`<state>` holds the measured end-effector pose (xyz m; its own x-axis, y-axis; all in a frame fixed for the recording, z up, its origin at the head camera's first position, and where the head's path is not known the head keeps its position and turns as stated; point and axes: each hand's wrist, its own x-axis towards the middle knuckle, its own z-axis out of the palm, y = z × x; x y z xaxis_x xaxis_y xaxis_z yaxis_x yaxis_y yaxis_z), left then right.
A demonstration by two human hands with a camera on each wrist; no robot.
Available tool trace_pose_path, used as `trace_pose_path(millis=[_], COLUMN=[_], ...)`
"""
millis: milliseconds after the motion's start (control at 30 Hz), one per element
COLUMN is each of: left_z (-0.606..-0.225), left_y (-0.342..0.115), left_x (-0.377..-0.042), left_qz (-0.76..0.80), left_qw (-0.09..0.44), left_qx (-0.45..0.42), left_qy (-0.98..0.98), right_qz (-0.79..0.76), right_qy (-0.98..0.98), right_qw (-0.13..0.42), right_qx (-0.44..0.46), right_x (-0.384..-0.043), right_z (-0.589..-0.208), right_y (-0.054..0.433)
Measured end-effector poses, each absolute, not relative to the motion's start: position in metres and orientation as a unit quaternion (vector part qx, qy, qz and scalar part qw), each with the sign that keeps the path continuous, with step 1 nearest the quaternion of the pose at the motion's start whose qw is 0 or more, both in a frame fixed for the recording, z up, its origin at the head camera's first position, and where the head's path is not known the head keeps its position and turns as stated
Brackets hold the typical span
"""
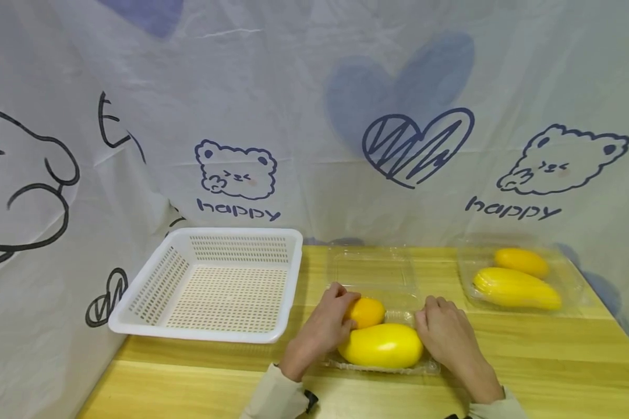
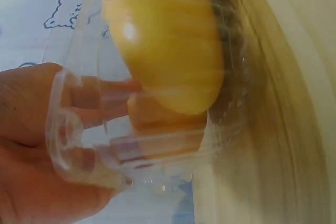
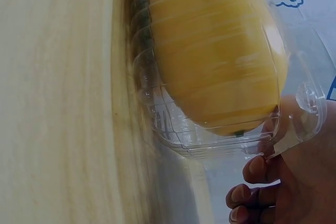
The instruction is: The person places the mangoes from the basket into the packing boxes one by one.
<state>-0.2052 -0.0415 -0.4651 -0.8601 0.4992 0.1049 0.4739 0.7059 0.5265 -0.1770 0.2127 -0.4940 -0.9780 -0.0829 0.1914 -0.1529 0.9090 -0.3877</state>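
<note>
A clear plastic clamshell box (image 1: pixel 393 367) lies on the table with its lid folded back. In its near part is a large smooth yellow fruit (image 1: pixel 381 345), with a smaller orange-coloured fruit (image 1: pixel 367 312) behind it. My left hand (image 1: pixel 322 323) reaches over the box's left side and holds the orange-coloured fruit, its fingers (image 2: pixel 105 93) seen through the plastic in the left wrist view. At the opposite end, my right hand (image 1: pixel 447 331) grips the box's rim, thumb inside and fingertips (image 3: pixel 257 166) at the outer wall.
To the left stands a white slotted plastic basket (image 1: pixel 204 334) with nothing in it. A second clear box (image 1: pixel 466 279) at the back right holds an orange-coloured fruit (image 1: pixel 521 262) and a long yellow fruit (image 1: pixel 516 288). A printed cloth (image 1: pixel 314 116) hangs behind the wooden table (image 1: pixel 555 361).
</note>
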Motion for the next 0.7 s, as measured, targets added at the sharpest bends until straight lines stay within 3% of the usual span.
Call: trace_pose_path(millis=[100, 367, 700], left_z=[-0.466, -0.477, -0.489], left_y=[-0.043, -0.043, -0.051], left_x=[-0.208, -0.222, -0.238], left_qz=[0.317, 0.422, 0.575], left_qw=[0.007, -0.107, 0.02], left_qx=[0.247, 0.176, 0.077], left_qy=[0.916, 0.883, 0.814], right_qz=[0.204, 0.203, 0.208], right_qy=[-0.973, -0.974, -0.972], right_qw=[0.086, 0.08, 0.076], right_qx=[0.06, 0.064, 0.076], right_x=[-0.177, -0.178, -0.177], right_z=[-0.495, -0.494, -0.492], right_y=[0.213, 0.214, 0.218])
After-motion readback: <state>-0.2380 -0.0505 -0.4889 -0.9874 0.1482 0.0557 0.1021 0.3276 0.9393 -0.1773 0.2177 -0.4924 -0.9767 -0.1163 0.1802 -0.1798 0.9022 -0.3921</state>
